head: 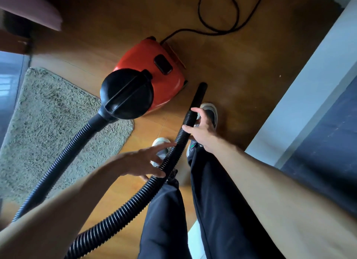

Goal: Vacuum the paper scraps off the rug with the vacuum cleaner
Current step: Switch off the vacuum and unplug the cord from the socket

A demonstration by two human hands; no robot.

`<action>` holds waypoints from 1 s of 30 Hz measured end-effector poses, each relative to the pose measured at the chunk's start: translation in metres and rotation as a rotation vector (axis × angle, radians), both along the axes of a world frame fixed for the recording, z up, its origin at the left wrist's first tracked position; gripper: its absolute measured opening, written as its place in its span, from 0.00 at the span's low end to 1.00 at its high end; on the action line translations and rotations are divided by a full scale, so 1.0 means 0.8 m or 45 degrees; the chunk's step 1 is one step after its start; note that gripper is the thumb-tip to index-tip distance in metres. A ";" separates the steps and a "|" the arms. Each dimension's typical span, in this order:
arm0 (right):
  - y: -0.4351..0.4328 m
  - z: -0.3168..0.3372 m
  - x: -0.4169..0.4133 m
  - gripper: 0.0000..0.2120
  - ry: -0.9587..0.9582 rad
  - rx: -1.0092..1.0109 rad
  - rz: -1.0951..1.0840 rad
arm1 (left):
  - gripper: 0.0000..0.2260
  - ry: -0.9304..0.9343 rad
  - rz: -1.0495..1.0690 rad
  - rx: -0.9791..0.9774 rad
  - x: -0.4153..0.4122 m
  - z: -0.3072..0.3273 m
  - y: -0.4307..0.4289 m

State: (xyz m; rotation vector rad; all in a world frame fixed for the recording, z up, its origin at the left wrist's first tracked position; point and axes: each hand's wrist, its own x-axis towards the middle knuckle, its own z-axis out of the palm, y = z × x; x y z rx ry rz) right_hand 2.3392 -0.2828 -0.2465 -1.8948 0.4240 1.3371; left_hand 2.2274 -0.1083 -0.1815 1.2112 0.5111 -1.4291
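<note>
Red vacuum cleaner (154, 73) parked mid-frame on the wood floor (231, 65), front overlapping the corner of the shaggy rug (48, 123) at left. Right hand (201, 129) curled loosely around the ribbed hose (123, 206) just below the black nozzle (199, 94); left hand (143, 162) spread open, fingertips brushing the hose lower down, nothing gripped. No paper scraps discernible on the rug (pile too blurred to tell). Nozzle aimed at bare floor near the shoe (209, 112), well apart from the rug. Risks: loose hold letting the hose slip; hose loop by the legs snagging; looped power cord (218, 11) at upper centre catching if the canister gets dragged.
</note>
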 end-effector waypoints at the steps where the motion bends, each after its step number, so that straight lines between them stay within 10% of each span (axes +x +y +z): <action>1: -0.003 0.000 -0.008 0.29 -0.009 -0.001 -0.022 | 0.39 -0.002 -0.017 0.000 -0.004 0.000 -0.002; 19: -0.064 -0.060 -0.145 0.31 0.079 -0.213 -0.378 | 0.42 -0.217 -0.462 0.168 -0.111 -0.079 -0.071; 30: -0.070 -0.084 -0.160 0.28 -0.152 -0.464 0.236 | 0.34 -0.315 -0.564 0.314 -0.128 -0.093 -0.076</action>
